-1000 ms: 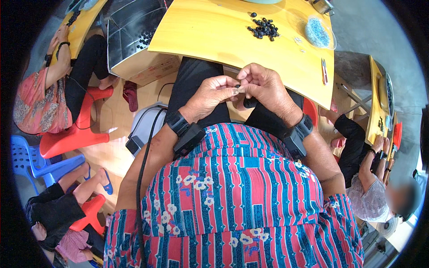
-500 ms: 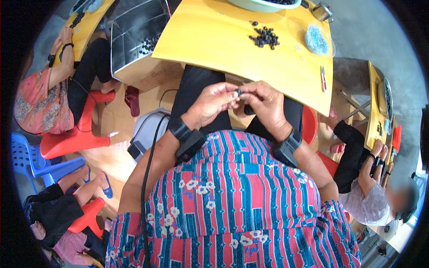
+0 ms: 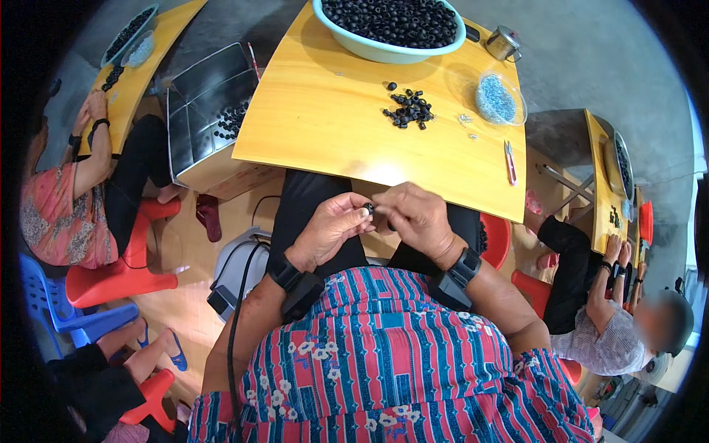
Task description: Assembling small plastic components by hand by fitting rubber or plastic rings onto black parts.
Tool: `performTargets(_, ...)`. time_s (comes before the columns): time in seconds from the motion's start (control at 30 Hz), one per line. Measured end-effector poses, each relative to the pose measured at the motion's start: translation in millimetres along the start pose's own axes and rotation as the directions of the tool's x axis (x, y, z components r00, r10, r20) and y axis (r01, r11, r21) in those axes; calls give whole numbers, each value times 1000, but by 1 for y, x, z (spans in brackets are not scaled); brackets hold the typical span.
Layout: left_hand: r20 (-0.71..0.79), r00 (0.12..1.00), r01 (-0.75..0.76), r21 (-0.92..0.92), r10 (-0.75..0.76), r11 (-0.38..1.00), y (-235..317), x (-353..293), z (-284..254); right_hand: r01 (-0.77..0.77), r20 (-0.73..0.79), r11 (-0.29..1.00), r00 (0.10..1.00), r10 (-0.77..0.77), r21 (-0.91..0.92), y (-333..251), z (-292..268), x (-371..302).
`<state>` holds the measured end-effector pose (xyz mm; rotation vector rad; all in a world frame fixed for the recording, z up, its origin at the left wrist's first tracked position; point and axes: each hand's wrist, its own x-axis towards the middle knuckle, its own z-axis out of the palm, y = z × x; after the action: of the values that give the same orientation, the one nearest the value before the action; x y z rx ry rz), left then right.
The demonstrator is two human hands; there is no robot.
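In front of my lap, my left hand (image 3: 334,227) pinches a small black plastic part (image 3: 368,209) between thumb and fingertips. Close beside it is my right hand (image 3: 419,221), its fingers curled together and slightly blurred; whatever they hold, if anything, cannot be made out. On the yellow table (image 3: 317,122) ahead lies a loose pile of black parts (image 3: 410,111). Right of the pile are tiny clear pieces (image 3: 465,118) and a clear tub of bluish beads (image 3: 496,100). Thread snips (image 3: 510,162) with red handles lie near the table's right edge.
A pale green basin (image 3: 391,53) full of black parts stands at the table's far side, by a metal mug (image 3: 504,44). Left of the table is a black-lined box (image 3: 193,125) holding several parts. A red container (image 3: 496,240) sits by my right knee. Co-workers sit both sides.
My view has tilted up, showing more of the basin. The right fingers have drawn slightly away from the black part, which stays in the left hand.
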<state>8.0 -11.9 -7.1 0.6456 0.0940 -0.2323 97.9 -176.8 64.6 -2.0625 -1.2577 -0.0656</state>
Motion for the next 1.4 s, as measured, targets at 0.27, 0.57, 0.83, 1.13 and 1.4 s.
performTargets(0.27,3,999,34,27,-34,999,4,2,0,-488,-258,863,857,446,-127,51,-30,38)
performTargets(0.57,-40,998,38,28,-37,999,4,-2,11,-549,-286,763,834,472,-341,61,-32,65)
performTargets(0.83,-33,999,39,43,-38,998,1,-5,11,-574,-250,733,819,517,-366,61,-31,61)
performTargets(1.13,7,999,-35,123,35,992,-2,-3,3,-307,37,950,950,310,-62,37,-28,26)
performTargets(1.4,37,994,-102,89,99,991,-2,2,2,-285,275,954,928,252,89,-7,-19,11)
